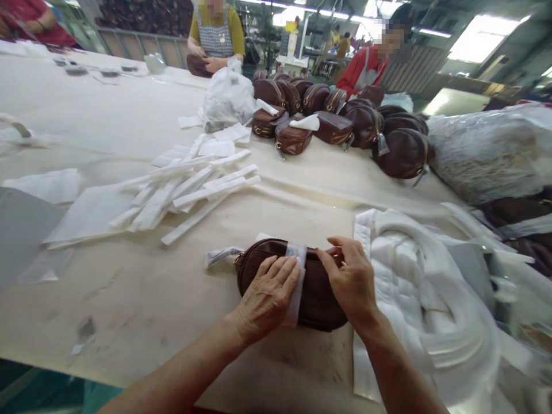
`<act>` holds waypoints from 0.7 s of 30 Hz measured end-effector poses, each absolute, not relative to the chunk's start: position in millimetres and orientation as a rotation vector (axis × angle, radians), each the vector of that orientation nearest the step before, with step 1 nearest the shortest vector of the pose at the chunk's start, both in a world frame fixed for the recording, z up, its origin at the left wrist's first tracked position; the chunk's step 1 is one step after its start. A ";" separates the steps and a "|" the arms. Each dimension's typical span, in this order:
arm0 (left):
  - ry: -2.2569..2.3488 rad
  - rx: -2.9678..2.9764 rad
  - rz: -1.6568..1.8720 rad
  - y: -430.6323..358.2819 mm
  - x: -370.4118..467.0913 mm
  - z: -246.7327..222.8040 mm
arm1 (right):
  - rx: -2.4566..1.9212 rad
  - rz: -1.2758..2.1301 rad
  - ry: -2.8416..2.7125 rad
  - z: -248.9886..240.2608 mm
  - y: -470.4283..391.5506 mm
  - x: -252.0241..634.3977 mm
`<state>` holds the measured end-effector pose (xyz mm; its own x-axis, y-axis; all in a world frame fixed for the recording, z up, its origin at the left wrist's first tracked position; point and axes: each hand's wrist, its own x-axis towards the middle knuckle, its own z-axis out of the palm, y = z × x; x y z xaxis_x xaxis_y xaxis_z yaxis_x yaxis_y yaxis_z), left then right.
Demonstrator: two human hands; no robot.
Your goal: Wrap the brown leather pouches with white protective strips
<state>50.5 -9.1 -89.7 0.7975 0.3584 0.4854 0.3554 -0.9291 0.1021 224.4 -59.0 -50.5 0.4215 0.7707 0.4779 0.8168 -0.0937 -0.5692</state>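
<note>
A dark brown leather bag (321, 299) lies on the table in front of me, with a white paper band (295, 305) around its middle. Flat on the bag and the band's left part rests my left hand (269, 287), its fingers stretched out side by side. My right hand (351, 279) touches the bag's upper right edge, thumb and fingers bent and apart. From the bag's left end sticks a zipper pull (222, 256) in a clear wrap. A bit of white paper shows behind the bag's top edge.
White paper strips (190, 184) lie beyond at the left. Several brown bags (364, 122) and a white plastic bag (228, 95) stand at the back. White padding (401, 276) and a big plastic-wrapped bundle (491, 146) are on the right. Across the table are people (215, 34).
</note>
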 end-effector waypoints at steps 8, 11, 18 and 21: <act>0.508 2.998 0.938 -3.7 51.8 -94.9 | -2.326 -0.493 -0.873 -26.3 -198.8 367.7; 0.462 3.016 0.962 1.4 50.0 -99.6 | -2.468 -0.328 -0.618 -30.4 -233.7 401.0; 0.379 3.147 0.893 10.8 44.6 -103.5 | -2.411 -0.190 -0.346 -27.9 -254.6 431.2; 0.419 3.102 0.901 10.2 44.0 -106.8 | -2.306 0.013 -0.302 -27.3 -257.9 435.9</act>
<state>44.0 10.2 -106.8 0.8145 0.2123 0.5399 0.2762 -0.9603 -0.0391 435.9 -257.9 -27.3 0.9715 0.2211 0.0851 0.2129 -0.6568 -0.7234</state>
